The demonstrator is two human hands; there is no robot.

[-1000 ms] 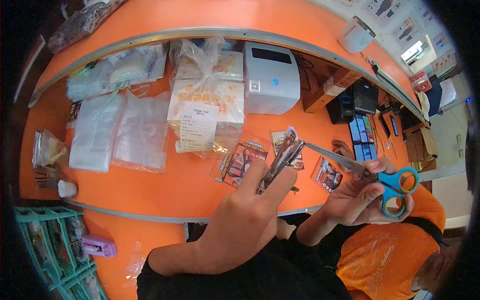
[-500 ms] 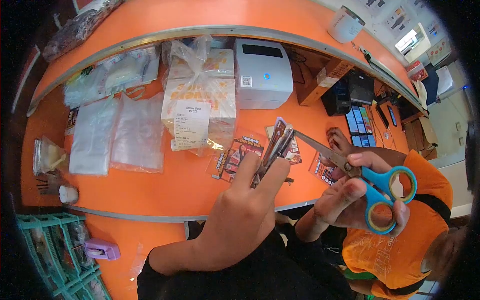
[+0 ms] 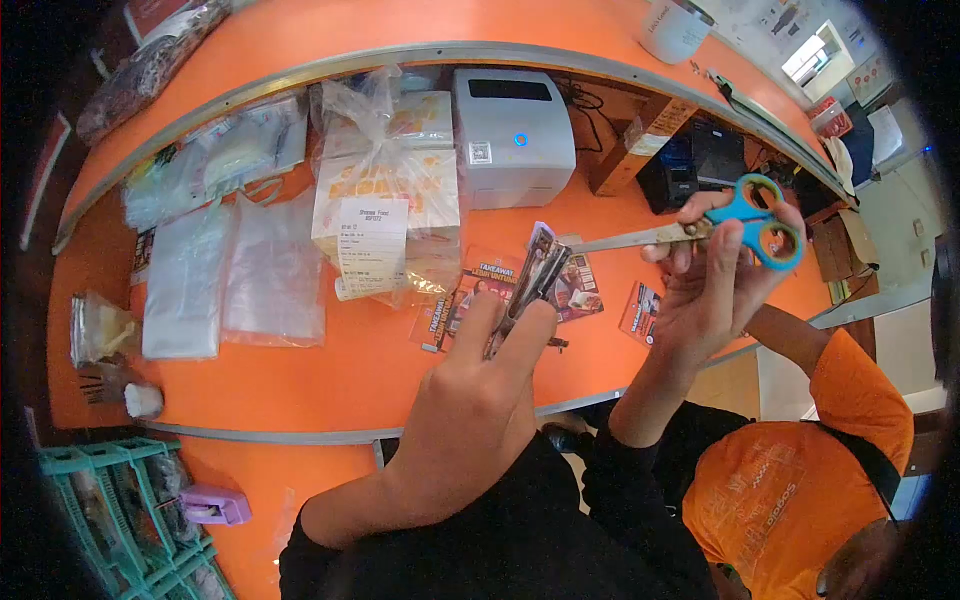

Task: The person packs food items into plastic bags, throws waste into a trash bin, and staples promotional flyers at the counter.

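Note:
My left hand (image 3: 465,390) is closed around a narrow metal stapler (image 3: 540,275), which points up and away above the counter; its lower part is hidden by my fingers. In my right hand (image 3: 705,290) are scissors with turquoise handles (image 3: 738,210). Their blades are closed and point left, with the tip at the upper end of the stapler; whether it touches cannot be made out. Beneath the stapler, printed takeaway leaflets (image 3: 580,290) lie on the orange counter.
A tied plastic bag of boxes (image 3: 385,180) with a receipt stands beside a white printer (image 3: 515,140). Clear bags (image 3: 180,285) lie at left, above a green crate (image 3: 110,500) and purple tape dispenser (image 3: 215,506). A person in an orange shirt (image 3: 750,495) is at right.
My right hand has moved up, turning the scissors so the handles are higher and the blades nearly level. The stapler stays in my left hand. The other person's arm has drawn back from the counter.

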